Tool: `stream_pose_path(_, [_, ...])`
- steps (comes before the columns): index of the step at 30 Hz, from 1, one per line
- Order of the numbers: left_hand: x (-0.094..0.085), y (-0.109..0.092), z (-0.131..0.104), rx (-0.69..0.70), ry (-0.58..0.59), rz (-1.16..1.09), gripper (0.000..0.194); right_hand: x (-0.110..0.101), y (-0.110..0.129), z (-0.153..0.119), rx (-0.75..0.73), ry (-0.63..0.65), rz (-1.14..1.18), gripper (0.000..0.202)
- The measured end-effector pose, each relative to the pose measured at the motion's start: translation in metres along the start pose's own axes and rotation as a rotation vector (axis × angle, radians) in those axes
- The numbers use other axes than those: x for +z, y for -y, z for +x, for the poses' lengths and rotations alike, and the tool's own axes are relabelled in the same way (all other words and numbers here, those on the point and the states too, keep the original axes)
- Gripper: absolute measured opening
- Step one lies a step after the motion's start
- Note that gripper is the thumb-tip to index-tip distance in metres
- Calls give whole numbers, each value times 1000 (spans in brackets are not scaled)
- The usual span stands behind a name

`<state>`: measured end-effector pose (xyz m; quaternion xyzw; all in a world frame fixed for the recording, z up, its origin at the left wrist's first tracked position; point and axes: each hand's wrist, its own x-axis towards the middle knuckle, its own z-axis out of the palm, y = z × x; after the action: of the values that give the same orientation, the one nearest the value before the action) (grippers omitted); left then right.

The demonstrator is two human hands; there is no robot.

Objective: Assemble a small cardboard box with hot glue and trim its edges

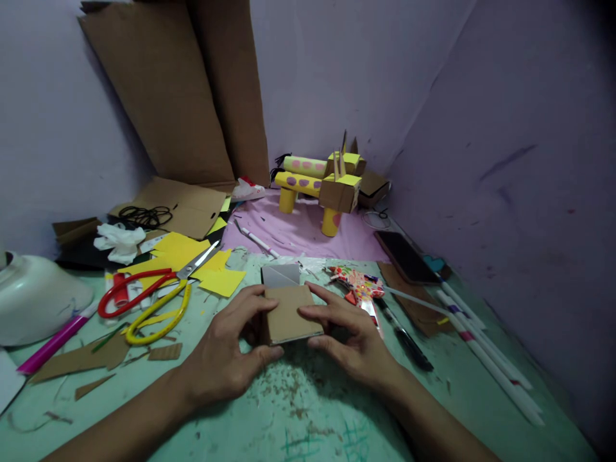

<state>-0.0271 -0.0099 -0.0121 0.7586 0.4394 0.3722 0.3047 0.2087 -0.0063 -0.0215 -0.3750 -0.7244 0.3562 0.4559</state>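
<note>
Between my two hands is a small cardboard box (291, 313), held just above the green tabletop. My left hand (240, 340) grips its left side, thumb at the lower front edge and fingers over the top left. On the right side, my right hand (349, 330) closes on it with fingers on the top face and thumb near the front corner. A grey flap (281, 276) shows behind the box's far edge; I cannot tell whether it is joined to it. Right behind my right hand lies a patterned glue gun (359, 283) with a glue stick in it.
Left are scissors (185, 273), yellow paper (224, 281), cardboard scraps (86, 356), a magenta marker (60, 343) and a white pot (41, 298). Right are a black marker (407, 337), phone (407, 256) and glue sticks (495, 359). Yellow paper-and-cardboard animals (339, 192) stand behind on pink cloth (298, 228).
</note>
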Motion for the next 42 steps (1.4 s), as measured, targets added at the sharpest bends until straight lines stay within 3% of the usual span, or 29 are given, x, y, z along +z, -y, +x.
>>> stream_pose_path(9, [-1,1,0,-7,20,4,42,-3,1,1,22,8,-24,31])
stream_pose_path(12, [-1,1,0,-27,20,13,43,-6,4,1,57,22,-31,46])
stream_pose_path(18, [-2,-5,3,-37,35,12,44,-19,29,31,196,-201,-111,49])
stream_pose_path(21, [-3,-5,4,-35,36,4,44,-19,39,66,231,-119,-155,60])
stream_pose_path(26, [-2,0,1,-21,59,4,45,-5,33,103,163,199,-219,68])
stream_pose_path(29, [-2,-1,2,-11,51,12,44,0,28,100,187,263,-222,70])
stream_pose_path(36, [-3,-14,4,-70,52,-40,46,-4,31,81,245,219,-152,66])
stream_pose_path(42, [0,-13,2,-114,45,-58,48,2,30,75,244,276,-149,65])
